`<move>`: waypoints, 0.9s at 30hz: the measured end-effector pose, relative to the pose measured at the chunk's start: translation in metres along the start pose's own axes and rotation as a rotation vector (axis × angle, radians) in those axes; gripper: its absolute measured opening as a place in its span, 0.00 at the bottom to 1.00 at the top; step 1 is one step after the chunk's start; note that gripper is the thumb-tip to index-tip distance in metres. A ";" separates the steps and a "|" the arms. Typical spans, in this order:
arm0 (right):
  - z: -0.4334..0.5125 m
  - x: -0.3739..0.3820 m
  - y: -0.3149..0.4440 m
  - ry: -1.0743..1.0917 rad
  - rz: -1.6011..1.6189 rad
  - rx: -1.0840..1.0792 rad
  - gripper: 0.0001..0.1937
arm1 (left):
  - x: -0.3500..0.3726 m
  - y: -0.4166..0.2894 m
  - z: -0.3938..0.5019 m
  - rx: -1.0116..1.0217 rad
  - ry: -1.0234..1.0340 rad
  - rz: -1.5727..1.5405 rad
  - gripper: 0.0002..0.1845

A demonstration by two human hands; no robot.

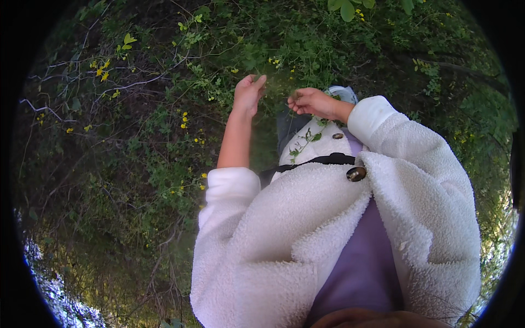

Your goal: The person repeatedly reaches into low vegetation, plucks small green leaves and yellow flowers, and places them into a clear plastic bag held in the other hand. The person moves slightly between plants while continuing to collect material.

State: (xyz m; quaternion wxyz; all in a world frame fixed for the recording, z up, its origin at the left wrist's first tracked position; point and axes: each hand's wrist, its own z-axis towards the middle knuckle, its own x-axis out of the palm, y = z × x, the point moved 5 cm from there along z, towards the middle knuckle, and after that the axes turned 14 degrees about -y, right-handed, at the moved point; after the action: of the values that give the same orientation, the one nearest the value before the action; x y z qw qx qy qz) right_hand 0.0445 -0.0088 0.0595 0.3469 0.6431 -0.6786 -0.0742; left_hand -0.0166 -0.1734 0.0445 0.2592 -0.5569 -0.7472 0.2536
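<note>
My left hand reaches out over low green plants, thumb and forefinger pinched together. Whether a thin stem lies between them is too small to tell. To its right, my right hand is curled with its fingertips together around green plant matter. A leafy green stem trails below that hand, across the front of my white fleece coat. The two hands are apart. Behind the right wrist, a pale bluish-white object is partly hidden, and I cannot tell what it is.
Dense undergrowth surrounds me, with yellow flowers at the left and more yellow blossoms beyond my hands. Bare, thin twigs cross the ground at the upper left. Broad green leaves hang at the top. A dark branch lies at the right.
</note>
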 end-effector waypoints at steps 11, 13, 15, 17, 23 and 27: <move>0.029 0.021 0.010 -0.065 -0.351 -0.054 0.17 | 0.016 0.008 -0.006 0.014 0.002 0.113 0.07; 0.020 0.016 0.006 -0.097 -0.288 -0.016 0.16 | 0.012 0.014 -0.005 -0.046 -0.051 0.047 0.07; 0.006 0.013 -0.004 -0.049 -0.281 0.053 0.16 | 0.008 0.014 -0.004 -0.049 -0.113 -0.024 0.07; -0.009 0.007 -0.011 0.024 -0.330 0.114 0.15 | 0.002 0.009 -0.001 -0.022 -0.173 -0.087 0.07; -0.003 -0.007 0.031 0.067 0.121 -0.067 0.14 | 0.008 0.001 0.001 -0.029 -0.038 0.070 0.07; -0.009 -0.001 0.057 0.068 0.378 -0.116 0.20 | 0.013 0.002 0.001 0.005 -0.022 0.111 0.06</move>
State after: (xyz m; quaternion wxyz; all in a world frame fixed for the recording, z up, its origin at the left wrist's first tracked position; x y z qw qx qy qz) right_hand 0.0027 0.0043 0.0977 0.4138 0.4853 -0.7698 -0.0251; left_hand -0.0193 -0.1604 0.0439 0.2379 -0.5939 -0.7175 0.2755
